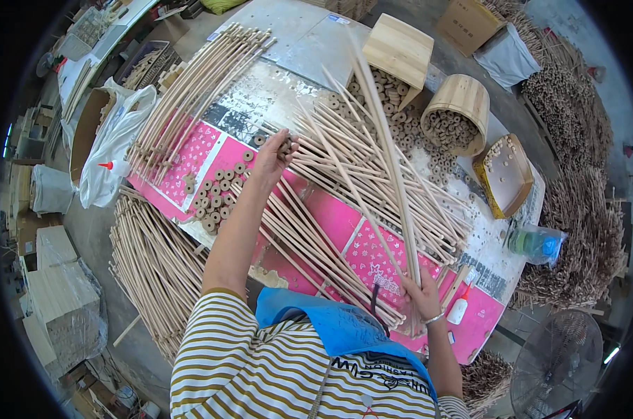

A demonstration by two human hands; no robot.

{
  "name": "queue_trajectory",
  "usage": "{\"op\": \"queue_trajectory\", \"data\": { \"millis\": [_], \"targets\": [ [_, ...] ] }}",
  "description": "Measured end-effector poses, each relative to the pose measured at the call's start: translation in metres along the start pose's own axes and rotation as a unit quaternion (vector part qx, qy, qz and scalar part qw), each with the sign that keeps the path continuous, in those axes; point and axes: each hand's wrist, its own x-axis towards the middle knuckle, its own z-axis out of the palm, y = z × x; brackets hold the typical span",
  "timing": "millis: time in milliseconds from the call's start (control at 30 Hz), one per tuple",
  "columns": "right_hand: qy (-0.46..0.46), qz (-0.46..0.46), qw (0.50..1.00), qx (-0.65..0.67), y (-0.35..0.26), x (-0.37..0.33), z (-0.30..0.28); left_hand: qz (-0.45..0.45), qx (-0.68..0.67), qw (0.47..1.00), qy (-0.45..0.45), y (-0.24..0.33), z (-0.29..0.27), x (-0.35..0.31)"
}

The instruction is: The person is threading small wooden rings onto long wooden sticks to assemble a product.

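My left hand (266, 159) is closed around several small wooden rings (286, 148), over the middle of the table. More rings (214, 202) lie scattered on the pink sheet (203, 142) beside my left forearm. Near the front right edge, my right hand (423, 299) grips the lower ends of a few long wooden sticks (404, 227). They slant up and away, their far ends blurred. Under them a heap of loose sticks (316, 157) spreads across the table, and another row of sticks (306, 244) lies closer to me.
Sticks (191, 98) line the far left. At the back right, a wooden bucket (460, 115) of rings stands by a tipped wooden container (399, 49) and a yellow-edged box (505, 174). A red-tipped glue bottle (458, 307) lies near my right hand. A fan (557, 366) stands at lower right.
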Motion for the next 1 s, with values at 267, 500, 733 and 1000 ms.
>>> {"op": "queue_trajectory", "data": {
  "millis": [267, 500, 733, 1000],
  "targets": [
    [-0.03, 0.06, 0.996, 0.065, 0.011, -0.031, -0.002, 0.039, -0.022, 0.999, -0.019, 0.017, -0.003, -0.006],
    [-0.049, 0.074, 0.995, 0.05, 0.006, -0.03, 0.005, 0.035, 0.052, 0.997, -0.039, 0.023, 0.004, -0.015],
    [-0.04, 0.084, 0.995, 0.031, 0.013, -0.032, -0.003, 0.01, 0.109, 0.994, -0.022, 0.033, 0.019, -0.022],
    [0.027, -0.021, 0.997, -0.062, -0.01, 0.028, 0.003, -0.063, 0.201, 0.973, -0.091, -0.009, 0.084, -0.041]
  ]
}}
